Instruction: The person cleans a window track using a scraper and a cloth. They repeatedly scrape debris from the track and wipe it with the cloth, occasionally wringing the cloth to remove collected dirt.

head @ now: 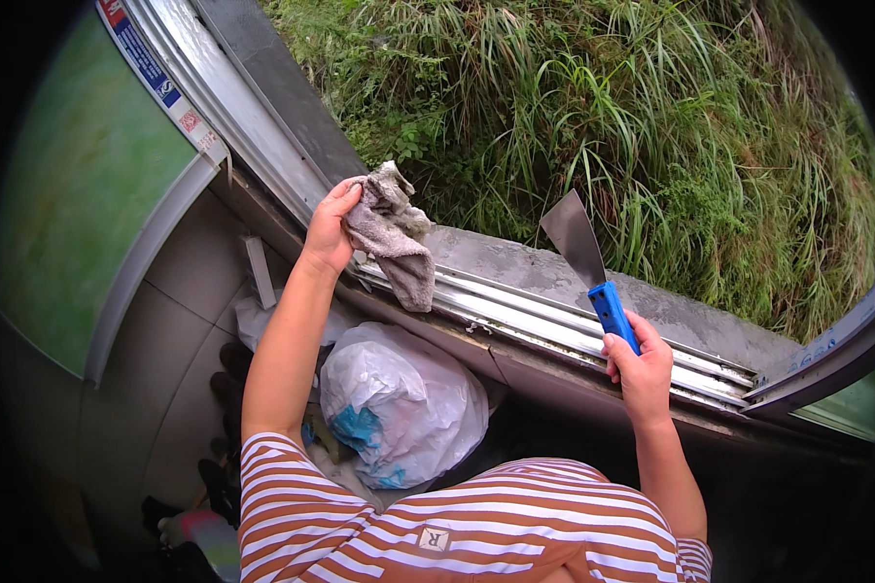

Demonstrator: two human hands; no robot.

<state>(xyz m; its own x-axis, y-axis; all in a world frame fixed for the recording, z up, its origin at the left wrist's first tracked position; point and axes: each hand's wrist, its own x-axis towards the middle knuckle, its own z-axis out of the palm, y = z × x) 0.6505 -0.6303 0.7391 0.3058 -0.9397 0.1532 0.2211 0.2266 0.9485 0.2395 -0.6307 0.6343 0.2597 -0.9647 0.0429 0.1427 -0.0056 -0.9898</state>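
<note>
A crumpled grey cleaning cloth (394, 240) hangs from my left hand (332, 222), pinched between thumb and fingers above the corner of the window frame. My right hand (638, 361) grips a putty knife by its blue handle (613, 313). Its broad metal blade (577, 237) points up and away from me, apart from the frame, over the outer concrete ledge (503, 259). Below both hands runs the white sliding-window track (525, 317), with dark dirt along its grooves. A small scrap of pale debris (479, 328) lies on the inner sill edge.
A stuffed white plastic bag (408, 401) sits under the sill before me. At left stands a green-tinted window pane (102, 197) with a metal edge; another framed pane (838, 379) is at right. Dense grass (590, 124) covers the slope outside. Several dark shoes (222, 481) lie lower left.
</note>
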